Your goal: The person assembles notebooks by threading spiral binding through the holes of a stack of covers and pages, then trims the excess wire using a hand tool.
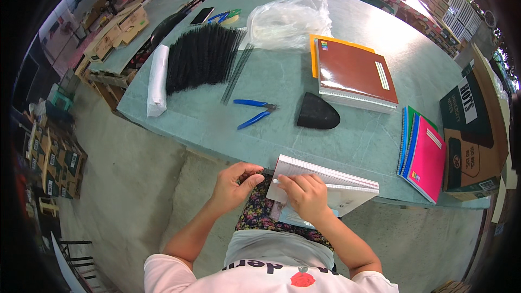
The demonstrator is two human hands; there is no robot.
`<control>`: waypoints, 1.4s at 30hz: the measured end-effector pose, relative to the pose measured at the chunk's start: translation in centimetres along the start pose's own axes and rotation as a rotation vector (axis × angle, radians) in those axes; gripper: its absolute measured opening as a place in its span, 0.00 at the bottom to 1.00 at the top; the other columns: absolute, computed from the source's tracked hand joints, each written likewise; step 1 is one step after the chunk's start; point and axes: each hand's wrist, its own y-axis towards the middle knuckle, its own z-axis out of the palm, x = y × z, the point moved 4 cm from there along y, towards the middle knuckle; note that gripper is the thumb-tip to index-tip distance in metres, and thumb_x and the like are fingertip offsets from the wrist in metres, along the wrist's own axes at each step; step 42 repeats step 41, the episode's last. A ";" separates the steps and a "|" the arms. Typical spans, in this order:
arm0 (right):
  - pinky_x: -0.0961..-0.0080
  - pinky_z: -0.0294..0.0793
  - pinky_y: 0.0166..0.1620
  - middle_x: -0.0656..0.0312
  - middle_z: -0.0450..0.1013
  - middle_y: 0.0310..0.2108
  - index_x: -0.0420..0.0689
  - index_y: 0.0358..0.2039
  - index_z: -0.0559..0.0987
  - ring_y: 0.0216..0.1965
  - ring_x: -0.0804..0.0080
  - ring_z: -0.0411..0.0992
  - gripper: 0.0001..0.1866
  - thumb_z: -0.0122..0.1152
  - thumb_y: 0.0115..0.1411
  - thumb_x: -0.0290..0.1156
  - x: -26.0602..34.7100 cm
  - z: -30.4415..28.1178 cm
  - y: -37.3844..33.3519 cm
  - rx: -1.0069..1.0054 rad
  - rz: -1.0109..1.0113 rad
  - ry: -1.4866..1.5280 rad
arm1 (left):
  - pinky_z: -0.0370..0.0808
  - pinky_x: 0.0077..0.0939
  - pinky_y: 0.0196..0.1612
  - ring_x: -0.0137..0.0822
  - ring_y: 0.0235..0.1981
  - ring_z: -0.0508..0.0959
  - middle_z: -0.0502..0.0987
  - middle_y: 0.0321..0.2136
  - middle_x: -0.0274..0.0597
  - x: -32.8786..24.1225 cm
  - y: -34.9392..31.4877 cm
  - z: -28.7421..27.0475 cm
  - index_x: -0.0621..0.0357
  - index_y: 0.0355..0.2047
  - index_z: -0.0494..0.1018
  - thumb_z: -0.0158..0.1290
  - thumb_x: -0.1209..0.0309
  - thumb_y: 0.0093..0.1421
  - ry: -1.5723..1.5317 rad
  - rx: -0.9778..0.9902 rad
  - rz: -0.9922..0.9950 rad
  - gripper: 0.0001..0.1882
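At the table's near edge, a white-paged notebook [331,184] stands partly open, with a row of holes along its edge. My right hand [305,194] is closed on the notebook's left part, the fingertips at the hole edge. Just left of it, my left hand [234,183] pinches a thin dark coil [267,172] that reaches the notebook's corner; most of it is hidden. Beyond my hands lie blue-handled pliers [260,112], jaws to the right, and a black rounded block [318,112]. Farther left is a thick bundle of black spiral coils [201,57], with a few loose coils [237,73] beside it.
A white roll [158,81] lies left of the bundle. Behind are a phone [202,16], cutters [220,17], tape [231,19] and a clear plastic bag [290,21]. Brown notebooks [355,70], pink and blue notebooks [425,157] and a cardboard box [472,130] stand at right.
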 end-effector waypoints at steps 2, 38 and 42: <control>0.73 0.67 0.33 0.67 0.72 0.31 0.50 0.39 0.78 0.30 0.72 0.71 0.17 0.59 0.45 0.33 0.1 -0.2 -0.5 -0.068 -0.125 -0.070 | 0.71 0.18 0.32 0.24 0.29 0.74 0.76 0.29 0.38 0.0 0.1 -0.1 0.63 0.37 0.75 0.58 0.69 0.55 0.004 0.010 -0.002 0.12; 0.69 0.66 0.36 0.61 0.73 0.31 0.45 0.40 0.72 0.34 0.64 0.71 0.14 0.58 0.51 0.30 0.1 1.2 2.1 0.149 0.200 -0.051 | 0.72 0.24 0.28 0.34 0.25 0.77 0.77 0.27 0.43 -2.8 0.1 0.9 0.60 0.36 0.76 0.58 0.70 0.53 0.288 0.021 0.015 0.10; 0.69 0.67 0.39 0.60 0.74 0.34 0.48 0.40 0.73 0.38 0.63 0.72 0.13 0.59 0.52 0.30 -0.3 1.1 1.8 0.202 0.290 0.071 | 0.73 0.27 0.31 0.36 0.28 0.77 0.77 0.30 0.45 -2.4 0.1 1.5 0.60 0.37 0.75 0.55 0.70 0.56 0.363 0.084 0.066 0.09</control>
